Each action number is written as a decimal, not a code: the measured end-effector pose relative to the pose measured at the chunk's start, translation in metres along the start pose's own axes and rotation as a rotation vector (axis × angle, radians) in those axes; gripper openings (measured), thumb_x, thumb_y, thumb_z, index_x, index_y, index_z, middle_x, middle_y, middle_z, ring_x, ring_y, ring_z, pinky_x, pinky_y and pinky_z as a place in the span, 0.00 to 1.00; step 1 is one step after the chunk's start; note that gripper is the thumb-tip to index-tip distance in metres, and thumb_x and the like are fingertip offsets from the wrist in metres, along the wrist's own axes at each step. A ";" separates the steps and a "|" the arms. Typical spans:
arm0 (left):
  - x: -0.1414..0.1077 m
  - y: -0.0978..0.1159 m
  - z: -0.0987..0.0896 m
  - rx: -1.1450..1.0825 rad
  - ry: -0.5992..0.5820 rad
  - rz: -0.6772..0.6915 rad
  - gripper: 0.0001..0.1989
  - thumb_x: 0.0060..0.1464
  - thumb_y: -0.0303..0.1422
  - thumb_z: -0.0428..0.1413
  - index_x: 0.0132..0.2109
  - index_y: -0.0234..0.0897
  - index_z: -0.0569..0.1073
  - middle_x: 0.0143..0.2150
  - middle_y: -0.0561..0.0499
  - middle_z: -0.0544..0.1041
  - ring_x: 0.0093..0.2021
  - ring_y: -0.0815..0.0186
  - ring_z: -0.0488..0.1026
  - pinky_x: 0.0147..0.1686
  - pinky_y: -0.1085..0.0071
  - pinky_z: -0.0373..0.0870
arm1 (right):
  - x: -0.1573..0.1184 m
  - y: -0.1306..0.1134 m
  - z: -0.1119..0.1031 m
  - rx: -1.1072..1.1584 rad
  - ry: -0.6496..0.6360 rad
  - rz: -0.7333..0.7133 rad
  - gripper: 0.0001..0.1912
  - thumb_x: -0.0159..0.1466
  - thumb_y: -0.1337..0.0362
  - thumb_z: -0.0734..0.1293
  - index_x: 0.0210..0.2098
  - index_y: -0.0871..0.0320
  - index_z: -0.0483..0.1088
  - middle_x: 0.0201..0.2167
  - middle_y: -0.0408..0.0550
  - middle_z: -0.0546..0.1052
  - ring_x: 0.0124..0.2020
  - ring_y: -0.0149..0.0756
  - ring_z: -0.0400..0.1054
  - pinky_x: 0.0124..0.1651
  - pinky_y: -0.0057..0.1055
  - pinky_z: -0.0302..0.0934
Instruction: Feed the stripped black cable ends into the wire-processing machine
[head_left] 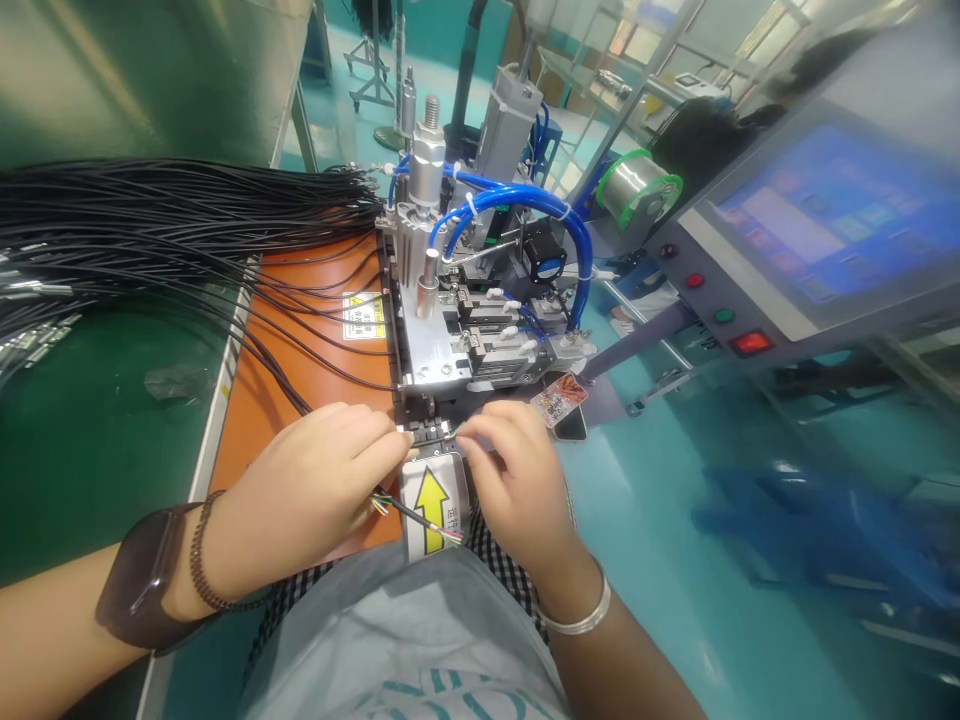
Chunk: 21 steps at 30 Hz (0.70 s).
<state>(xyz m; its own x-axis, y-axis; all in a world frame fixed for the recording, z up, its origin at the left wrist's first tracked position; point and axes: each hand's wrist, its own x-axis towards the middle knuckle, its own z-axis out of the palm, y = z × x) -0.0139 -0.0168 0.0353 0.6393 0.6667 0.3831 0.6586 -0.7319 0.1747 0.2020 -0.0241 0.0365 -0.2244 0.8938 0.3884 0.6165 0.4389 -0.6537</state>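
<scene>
My left hand (pixel 322 470) is closed around black cables, its fingertips at the left side of a small black fixture block (pixel 429 432). Out from under that hand sticks a black cable end (pixel 420 518) with bared coloured wires, lying across a plate with a yellow arrow (pixel 431 495). At the right side of the block, my right hand (pixel 517 470) has thumb and forefinger pinched on thin wires (pixel 452 431), mostly hidden by the fingertips. Just beyond both hands stands a machine with a metal cylinder (pixel 426 170) and blue air hoses (pixel 517 195).
A thick bundle of black cables (pixel 187 200) runs from the left onto an orange work surface (pixel 300 260). On the right are a control screen with buttons (pixel 817 215) and a wire spool (pixel 637 190). A phone (pixel 571 425) lies beside the machine.
</scene>
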 end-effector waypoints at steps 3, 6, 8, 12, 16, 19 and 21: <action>0.002 0.001 -0.001 0.005 0.030 0.034 0.11 0.49 0.19 0.49 0.37 0.38 0.71 0.29 0.50 0.68 0.30 0.63 0.63 0.29 0.66 0.57 | 0.002 0.000 -0.002 0.021 -0.053 0.022 0.07 0.68 0.71 0.59 0.37 0.57 0.68 0.37 0.49 0.70 0.42 0.40 0.65 0.46 0.38 0.61; 0.003 0.001 -0.002 0.017 0.052 0.072 0.12 0.52 0.20 0.49 0.40 0.37 0.72 0.29 0.50 0.69 0.30 0.64 0.63 0.29 0.66 0.57 | 0.005 0.001 -0.002 0.036 -0.106 0.047 0.07 0.68 0.71 0.59 0.37 0.56 0.67 0.37 0.49 0.70 0.42 0.40 0.64 0.46 0.37 0.60; 0.002 0.000 -0.001 0.023 0.045 0.101 0.11 0.54 0.21 0.50 0.41 0.36 0.72 0.30 0.50 0.69 0.30 0.63 0.63 0.29 0.66 0.57 | 0.008 0.002 -0.003 0.076 -0.146 0.071 0.07 0.68 0.72 0.59 0.36 0.56 0.66 0.38 0.48 0.70 0.42 0.39 0.65 0.46 0.36 0.60; -0.001 -0.002 0.004 0.040 0.012 0.160 0.07 0.56 0.26 0.52 0.43 0.34 0.71 0.32 0.49 0.70 0.33 0.61 0.63 0.31 0.64 0.57 | 0.015 0.003 -0.009 0.163 -0.285 0.146 0.08 0.67 0.72 0.60 0.33 0.56 0.65 0.37 0.46 0.70 0.41 0.36 0.65 0.45 0.33 0.60; -0.004 -0.002 0.005 0.060 0.036 0.213 0.05 0.58 0.27 0.53 0.42 0.34 0.71 0.35 0.47 0.72 0.35 0.60 0.64 0.33 0.62 0.59 | 0.024 0.001 -0.020 0.156 -0.453 0.197 0.09 0.67 0.72 0.61 0.31 0.56 0.66 0.35 0.43 0.70 0.39 0.34 0.66 0.43 0.31 0.59; -0.003 -0.002 0.003 0.051 0.062 0.227 0.06 0.58 0.27 0.53 0.42 0.35 0.71 0.36 0.47 0.73 0.35 0.60 0.66 0.33 0.63 0.61 | 0.032 -0.002 -0.026 0.150 -0.542 0.170 0.09 0.67 0.73 0.61 0.31 0.56 0.66 0.35 0.42 0.70 0.38 0.33 0.66 0.42 0.30 0.59; -0.001 -0.003 0.001 0.034 0.076 0.231 0.07 0.57 0.27 0.53 0.43 0.35 0.71 0.35 0.48 0.74 0.35 0.61 0.67 0.33 0.64 0.61 | 0.037 -0.004 -0.028 0.159 -0.573 0.132 0.09 0.66 0.73 0.62 0.30 0.56 0.66 0.34 0.42 0.70 0.37 0.32 0.65 0.42 0.30 0.59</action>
<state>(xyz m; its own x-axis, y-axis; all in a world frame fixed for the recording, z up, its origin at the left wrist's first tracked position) -0.0160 -0.0153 0.0331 0.7437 0.4683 0.4770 0.5121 -0.8578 0.0438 0.2121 0.0045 0.0718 -0.5512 0.8301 -0.0847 0.5565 0.2901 -0.7785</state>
